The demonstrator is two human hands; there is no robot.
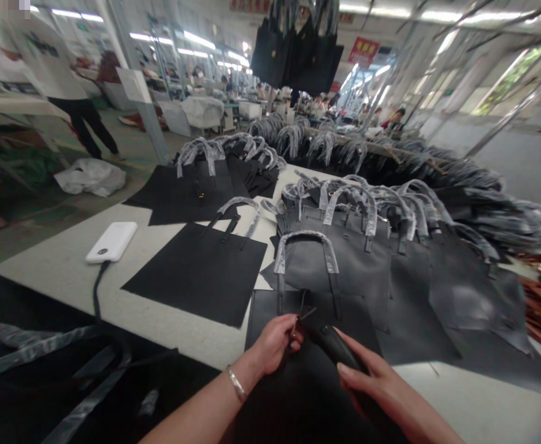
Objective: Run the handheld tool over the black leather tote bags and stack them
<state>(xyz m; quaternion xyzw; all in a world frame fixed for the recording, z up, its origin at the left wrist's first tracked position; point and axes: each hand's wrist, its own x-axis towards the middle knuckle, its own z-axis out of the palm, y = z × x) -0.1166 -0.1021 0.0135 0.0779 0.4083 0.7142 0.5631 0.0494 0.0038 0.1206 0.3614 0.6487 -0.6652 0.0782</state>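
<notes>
Left grip (277,342): pinched around a small pointed tool (307,313)
Right grip (367,370): closed on a black piece (333,344) (its shape unclear)
Nearest bag (357,317): on the pale surface (58,265), just beyond both grips, its wrapped handle (306,237) pointing away

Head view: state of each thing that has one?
Left hand: fingers closed on a small item, too blurred to name
Right hand: gripping a dark rounded object
Handle nearest the hands: arched, partly wrapped in clear plastic
Black bag at left: lying flat
White device: lying flat, cable attached
Overhead bags: hanging
Floor sack: crumpled
Ceiling lights: lit
</notes>
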